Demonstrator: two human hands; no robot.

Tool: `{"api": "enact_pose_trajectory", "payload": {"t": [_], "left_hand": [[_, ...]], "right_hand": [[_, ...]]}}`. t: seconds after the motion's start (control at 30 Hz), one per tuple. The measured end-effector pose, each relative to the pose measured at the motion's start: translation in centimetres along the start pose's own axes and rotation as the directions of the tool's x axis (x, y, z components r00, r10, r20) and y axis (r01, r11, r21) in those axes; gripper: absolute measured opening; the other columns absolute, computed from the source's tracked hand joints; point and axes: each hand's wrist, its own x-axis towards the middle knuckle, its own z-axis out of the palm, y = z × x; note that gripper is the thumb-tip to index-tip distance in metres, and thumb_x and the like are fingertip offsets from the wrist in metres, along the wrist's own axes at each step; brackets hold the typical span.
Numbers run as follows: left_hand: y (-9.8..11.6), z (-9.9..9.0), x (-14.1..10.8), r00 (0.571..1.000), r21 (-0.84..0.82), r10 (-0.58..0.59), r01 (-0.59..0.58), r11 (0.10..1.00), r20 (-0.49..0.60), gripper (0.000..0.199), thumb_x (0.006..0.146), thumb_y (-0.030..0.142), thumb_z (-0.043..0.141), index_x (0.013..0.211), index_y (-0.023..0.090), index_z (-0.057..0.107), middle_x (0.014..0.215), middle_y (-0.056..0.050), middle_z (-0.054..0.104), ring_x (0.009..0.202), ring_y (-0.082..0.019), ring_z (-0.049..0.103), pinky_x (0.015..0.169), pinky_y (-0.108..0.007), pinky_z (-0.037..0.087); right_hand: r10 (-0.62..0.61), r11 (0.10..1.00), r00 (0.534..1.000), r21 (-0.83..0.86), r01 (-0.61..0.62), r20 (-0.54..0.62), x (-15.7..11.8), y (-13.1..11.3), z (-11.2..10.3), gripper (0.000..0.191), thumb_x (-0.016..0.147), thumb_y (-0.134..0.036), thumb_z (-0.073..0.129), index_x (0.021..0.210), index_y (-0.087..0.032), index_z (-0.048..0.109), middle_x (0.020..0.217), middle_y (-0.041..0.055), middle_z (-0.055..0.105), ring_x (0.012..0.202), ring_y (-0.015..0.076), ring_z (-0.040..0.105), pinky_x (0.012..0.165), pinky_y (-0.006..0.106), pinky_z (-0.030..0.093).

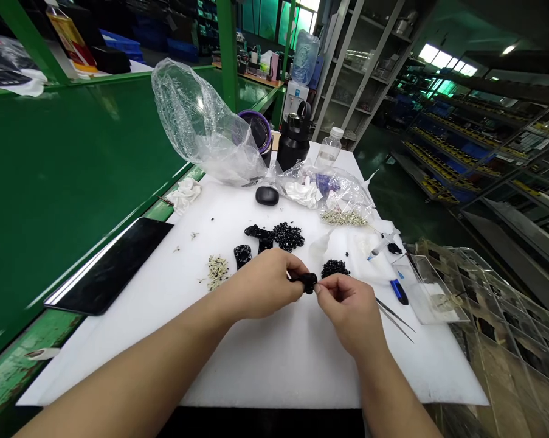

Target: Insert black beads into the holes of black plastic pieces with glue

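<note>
In the middle of the white work surface (301, 365), my left hand (267, 283) grips a small, glossy black piece (309, 281). The thumb and index finger of my right hand (349, 307) are pinched at that piece's right end; whatever is between those fingertips is too small to make out. Beyond my hands lie a pile of small black bits (289, 236) and a second black pile (335, 267). Two larger black pieces, one T-shaped (261, 236) and one short (242, 255), rest beside pale slender bits (216, 271). Metal tweezers (396, 320) stick out beyond my right hand.
A dark tablet (110, 264) lies at the left edge. Plastic bags (210, 134), a black bottle (293, 143), a clear bottle (329, 148) and a black oval case (267, 195) stand farther back. On the right are a syringe (381, 248), a blue-black tool (399, 292) and clear trays (431, 292).
</note>
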Motion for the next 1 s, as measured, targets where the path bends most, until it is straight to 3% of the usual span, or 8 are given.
{"api": "enact_pose_trajectory", "payload": {"t": [0.13,0.3,0.67,0.83,0.93,1.0], "left_hand": [[0.4,-0.5,0.1,0.995,-0.078,-0.067,0.073,0.994,0.073,0.025,0.077,0.034,0.055,0.088,0.02,0.072,0.074,-0.002,0.071,0.072,-0.02,0.064,0.059,-0.027,0.042],[0.3,-0.2,0.2,0.994,-0.152,-0.036,0.05,0.987,0.099,0.025,0.077,0.029,0.055,0.09,0.018,0.072,0.079,-0.002,0.069,0.077,-0.019,0.068,0.066,-0.027,0.046],[0.8,-0.5,-0.1,0.992,-0.14,-0.04,0.058,0.988,0.122,0.02,0.077,0.029,0.058,0.082,0.017,0.073,0.068,0.0,0.065,0.07,-0.016,0.067,0.057,-0.023,0.043],[0.4,-0.2,0.0,0.991,-0.178,-0.018,0.042,0.983,0.134,0.019,0.078,0.03,0.06,0.08,0.016,0.072,0.072,-0.001,0.066,0.07,-0.017,0.067,0.06,-0.025,0.045],[-0.4,-0.5,0.6,0.998,-0.252,-0.018,0.032,0.967,0.058,0.018,0.078,0.032,0.062,0.083,0.017,0.071,0.074,-0.002,0.067,0.07,-0.018,0.067,0.059,-0.025,0.045],[-1.1,-1.1,1.0,0.993,-0.396,-0.027,-0.02,0.918,-0.113,0.018,0.078,0.033,0.065,0.084,0.017,0.069,0.07,-0.003,0.067,0.069,-0.018,0.067,0.058,-0.025,0.045]], "right_hand": [[-0.012,0.996,1.0,0.083,0.013,-0.016,0.1,0.3,-0.2,0.018,0.077,-0.033,0.063,0.074,-0.016,0.067,0.058,-0.0011,0.052,0.056,0.0124,0.044,0.053,0.025,0.035],[-0.009,0.99,1.0,0.141,0.005,0.023,0.3,0.6,-0.3,0.017,0.08,-0.031,0.061,0.074,-0.015,0.065,0.056,-0.0023,0.048,0.056,0.0114,0.04,0.053,0.025,0.031],[0.005,0.98,0.993,0.195,-0.029,0.119,0.5,0.7,-0.4,0.013,0.077,-0.024,0.059,0.066,-0.016,0.058,0.053,-0.0041,0.045,0.053,0.0097,0.037,0.052,0.024,0.029],[0.012,0.98,0.995,0.194,-0.031,0.1,0.5,0.7,-0.2,0.015,0.077,-0.025,0.061,0.066,-0.015,0.06,0.053,-0.0035,0.047,0.053,0.0096,0.039,0.052,0.024,0.031],[-0.006,0.981,1.0,0.194,0.007,-0.003,0.2,0.8,-0.6,0.017,0.08,-0.032,0.062,0.079,-0.016,0.066,0.059,-0.001,0.054,0.058,0.0122,0.047,0.057,0.026,0.037],[-0.076,0.967,0.988,0.23,0.106,-0.137,-0.1,0.8,-1.3,0.022,0.085,-0.036,0.057,0.074,-0.017,0.062,0.058,-0.0012,0.051,0.057,0.0124,0.046,0.056,0.026,0.037]]}}
